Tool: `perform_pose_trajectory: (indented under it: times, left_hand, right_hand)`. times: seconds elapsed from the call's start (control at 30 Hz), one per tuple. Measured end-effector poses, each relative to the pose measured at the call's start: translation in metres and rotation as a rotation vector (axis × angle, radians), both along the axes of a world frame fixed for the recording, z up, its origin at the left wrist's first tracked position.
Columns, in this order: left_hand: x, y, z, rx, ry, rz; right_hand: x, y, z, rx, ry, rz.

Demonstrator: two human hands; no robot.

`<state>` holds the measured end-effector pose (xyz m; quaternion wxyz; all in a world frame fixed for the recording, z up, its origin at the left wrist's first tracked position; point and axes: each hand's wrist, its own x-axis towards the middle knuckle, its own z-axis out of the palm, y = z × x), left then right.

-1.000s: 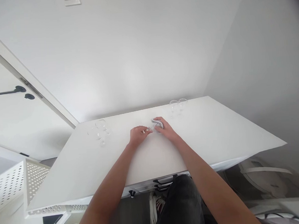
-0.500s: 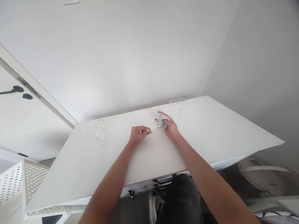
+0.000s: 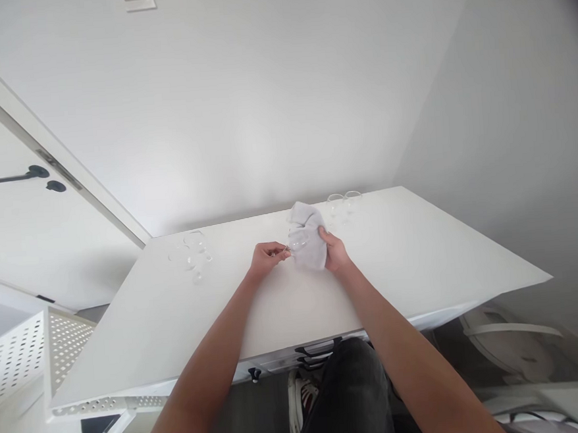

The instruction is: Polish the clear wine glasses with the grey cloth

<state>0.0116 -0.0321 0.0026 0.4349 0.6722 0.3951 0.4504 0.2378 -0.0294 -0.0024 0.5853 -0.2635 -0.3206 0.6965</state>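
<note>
My left hand [image 3: 267, 259] is closed on the stem of a clear wine glass [image 3: 298, 242], which lies sideways with its bowl pointing right. A light grey cloth [image 3: 312, 258] hangs spread from my right hand [image 3: 335, 249], which pinches its right side between thumb and fingers. The glass's bowl rests against the cloth. Both hands are above the middle of the white cabinet top [image 3: 296, 311]. Part of the stem is hidden by my left fingers.
Several clear glasses [image 3: 193, 255] stand at the back left of the top. Two wine glasses [image 3: 345, 206] stand at the back right near the wall. A perforated white rack [image 3: 70, 344] adjoins the left edge; black drawer handles [image 3: 318, 354] are below the front edge.
The cloth, bunched around the glass's bowl before, is now opened out flat behind it. My right hand has shifted slightly right with it; the left hand keeps its hold on the stem.
</note>
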Motion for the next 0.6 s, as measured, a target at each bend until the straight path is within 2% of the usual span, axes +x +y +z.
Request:
perform_pose_trajectory:
  times: [0.23, 0.33, 0.47, 0.53, 0.6]
  left_hand:
    - [0.002, 0.004, -0.003, 0.029, 0.084, 0.049]
    - [0.002, 0.005, -0.005, 0.005, 0.066, 0.093]
    - [0.001, 0.006, -0.005, 0.005, 0.025, 0.114]
    - [0.001, 0.007, -0.005, 0.007, -0.014, 0.142]
    - [0.002, 0.008, -0.005, -0.005, -0.027, 0.156]
  right_hand:
    - [-0.004, -0.003, 0.006, 0.019, -0.072, 0.098]
    - [-0.001, -0.001, 0.005, 0.020, -0.072, 0.071]
    - [0.003, 0.002, -0.001, -0.018, -0.139, 0.127]
    - [0.000, 0.003, -0.005, 0.024, -0.236, 0.116]
    - [-0.005, 0.005, -0.010, 0.149, -0.356, 0.069]
